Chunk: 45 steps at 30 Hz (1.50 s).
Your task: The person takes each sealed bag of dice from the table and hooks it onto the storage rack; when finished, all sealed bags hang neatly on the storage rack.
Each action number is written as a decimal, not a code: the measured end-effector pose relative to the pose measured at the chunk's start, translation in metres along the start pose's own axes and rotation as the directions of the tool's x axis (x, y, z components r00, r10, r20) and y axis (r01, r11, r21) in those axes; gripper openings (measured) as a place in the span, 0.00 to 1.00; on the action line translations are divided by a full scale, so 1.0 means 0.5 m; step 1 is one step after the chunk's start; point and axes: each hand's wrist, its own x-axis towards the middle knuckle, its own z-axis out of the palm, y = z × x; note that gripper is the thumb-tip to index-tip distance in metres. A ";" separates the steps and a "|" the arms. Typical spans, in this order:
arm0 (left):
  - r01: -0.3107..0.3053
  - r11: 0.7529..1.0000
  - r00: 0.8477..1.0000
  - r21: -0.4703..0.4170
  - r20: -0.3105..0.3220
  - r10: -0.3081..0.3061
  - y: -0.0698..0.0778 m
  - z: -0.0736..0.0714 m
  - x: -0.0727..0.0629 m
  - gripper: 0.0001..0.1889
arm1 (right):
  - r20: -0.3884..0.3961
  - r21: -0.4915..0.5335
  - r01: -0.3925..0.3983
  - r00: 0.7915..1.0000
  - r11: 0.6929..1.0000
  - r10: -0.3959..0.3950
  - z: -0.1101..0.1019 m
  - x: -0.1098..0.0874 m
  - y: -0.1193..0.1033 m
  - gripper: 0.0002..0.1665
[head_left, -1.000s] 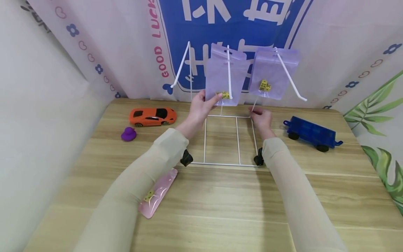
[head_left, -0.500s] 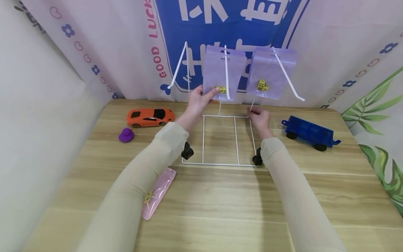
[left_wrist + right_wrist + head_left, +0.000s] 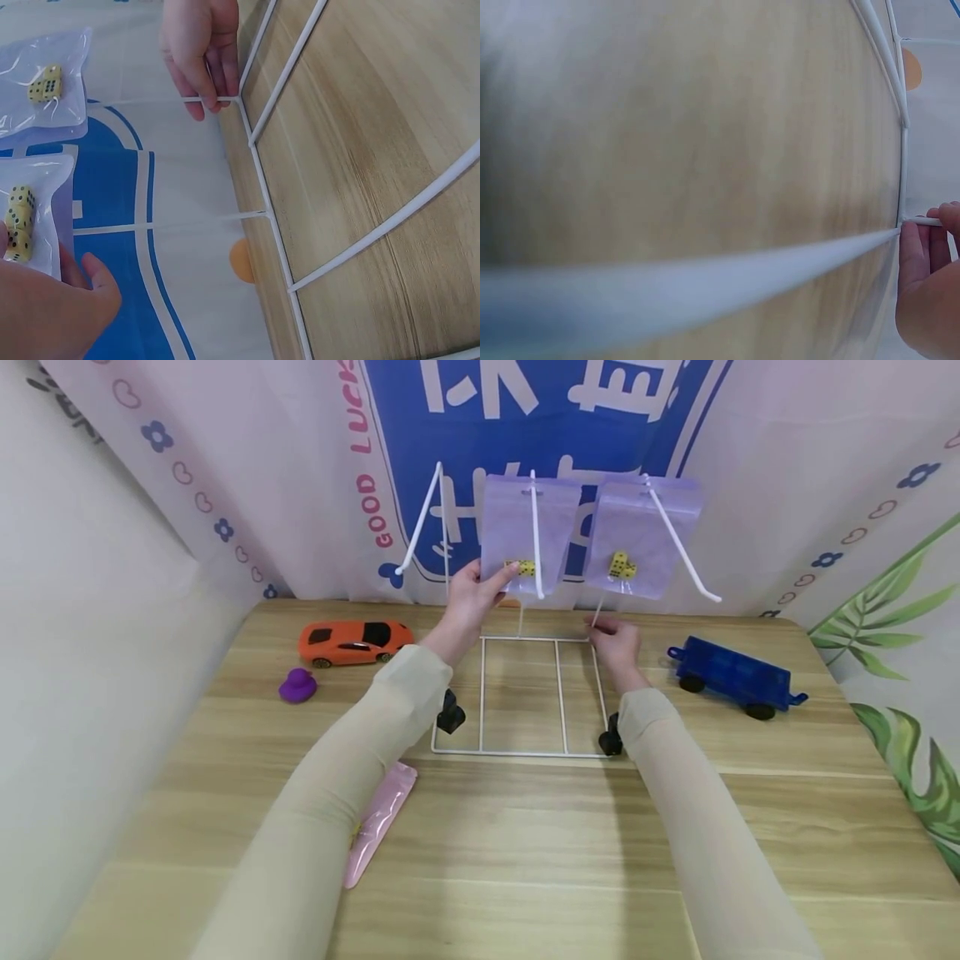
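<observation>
In the head view a white wire rack stands on the table with three upright hooks. My left hand pinches the lower left edge of a purple zip bag on the middle hook, thumb over its yellow dice. A second purple bag with dice hangs from the right hook. My right hand pinches the foot of the right upright, at the rack's back corner. In the left wrist view both hands show, the left hand beside the bag. The right wrist view shows the right hand at the rod.
The left hook carries nothing. An orange toy car and a purple duck stand on the left, a blue toy trailer on the right. A pink bag lies partly under the left sleeve. Behind hangs a printed curtain.
The middle purple bag has gone back along its hook and hangs straighter, my left hand still at its lower edge. The right hand keeps its grip on the rod. The head view has shifted slightly.
</observation>
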 end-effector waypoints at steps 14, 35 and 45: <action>0.071 0.993 0.997 0.094 -0.003 -0.071 -0.022 -0.027 0.002 0.28 | -0.017 0.004 0.010 1.000 1.000 -0.010 0.003 -0.004 -0.001 0.16; 0.075 0.199 0.983 0.977 -0.039 -0.182 -0.110 -0.396 -0.432 0.46 | -0.017 0.021 -0.003 1.000 1.000 0.003 0.002 0.000 0.006 0.16; 0.128 0.219 0.971 0.967 -0.077 -0.228 -0.160 -0.408 -0.430 0.49 | -0.016 0.036 -0.010 1.000 0.999 0.010 0.009 -0.007 -0.002 0.16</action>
